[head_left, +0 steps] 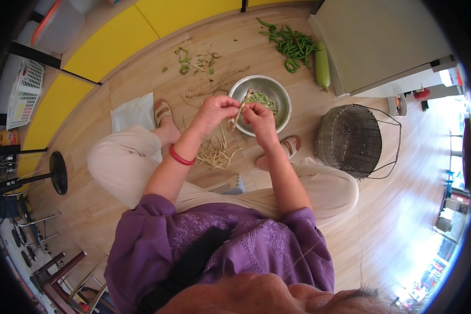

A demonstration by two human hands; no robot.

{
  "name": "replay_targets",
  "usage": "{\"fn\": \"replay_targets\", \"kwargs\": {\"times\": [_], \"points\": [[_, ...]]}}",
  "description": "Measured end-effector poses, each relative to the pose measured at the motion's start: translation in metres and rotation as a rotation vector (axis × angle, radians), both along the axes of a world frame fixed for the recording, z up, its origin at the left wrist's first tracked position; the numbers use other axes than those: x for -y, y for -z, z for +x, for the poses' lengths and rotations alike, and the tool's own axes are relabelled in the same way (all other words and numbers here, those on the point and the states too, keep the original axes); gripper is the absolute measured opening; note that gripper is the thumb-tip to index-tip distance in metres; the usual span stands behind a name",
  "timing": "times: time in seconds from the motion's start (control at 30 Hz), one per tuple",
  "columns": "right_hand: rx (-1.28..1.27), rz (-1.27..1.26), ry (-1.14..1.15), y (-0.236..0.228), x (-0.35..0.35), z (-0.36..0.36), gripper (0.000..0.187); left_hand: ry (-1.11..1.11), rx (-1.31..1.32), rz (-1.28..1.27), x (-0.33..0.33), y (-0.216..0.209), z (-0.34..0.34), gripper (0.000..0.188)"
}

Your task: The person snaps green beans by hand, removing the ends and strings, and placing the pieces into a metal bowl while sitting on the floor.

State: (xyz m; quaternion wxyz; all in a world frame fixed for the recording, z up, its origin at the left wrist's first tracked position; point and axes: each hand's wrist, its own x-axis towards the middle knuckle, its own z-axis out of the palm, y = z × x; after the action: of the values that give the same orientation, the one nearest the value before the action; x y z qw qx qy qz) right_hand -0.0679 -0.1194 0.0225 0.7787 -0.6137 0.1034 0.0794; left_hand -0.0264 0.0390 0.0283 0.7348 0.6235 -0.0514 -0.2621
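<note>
My left hand (217,112) and my right hand (260,121) are close together in front of me, each closed in a pinch. Between their fingertips is a withered, brownish bean pod (239,113), held at an upright slant, its lower part hanging below the fingers. Just beyond the hands, a metal bowl (284,99) stands on the floor with short green bean pieces (263,99) in it. A loose heap of long, pale yellowish beans (213,153) lies between my feet, below my left hand.
Right of my foot stands a dark wicker basket (349,140) with a tall handle. Green peppers (289,46) and a long pale-green gourd (322,65) lie beside a grey cabinet (382,42). Green scraps (193,62) lie before yellow cabinets (115,42). A black fan (58,172) is at left.
</note>
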Motion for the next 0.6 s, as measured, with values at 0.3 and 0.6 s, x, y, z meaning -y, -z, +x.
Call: {"fn": "replay_targets", "kwargs": {"times": [0.3,0.6], "points": [[0.024,-0.138,0.002,0.000,0.006,-0.003,0.017,-0.067,0.146,0.180,0.010,0.002,-0.007,0.011],[0.041,-0.277,-0.041,-0.001,0.010,-0.002,0.017,-0.038,0.195,0.285,0.012,0.003,-0.007,0.007]]}}
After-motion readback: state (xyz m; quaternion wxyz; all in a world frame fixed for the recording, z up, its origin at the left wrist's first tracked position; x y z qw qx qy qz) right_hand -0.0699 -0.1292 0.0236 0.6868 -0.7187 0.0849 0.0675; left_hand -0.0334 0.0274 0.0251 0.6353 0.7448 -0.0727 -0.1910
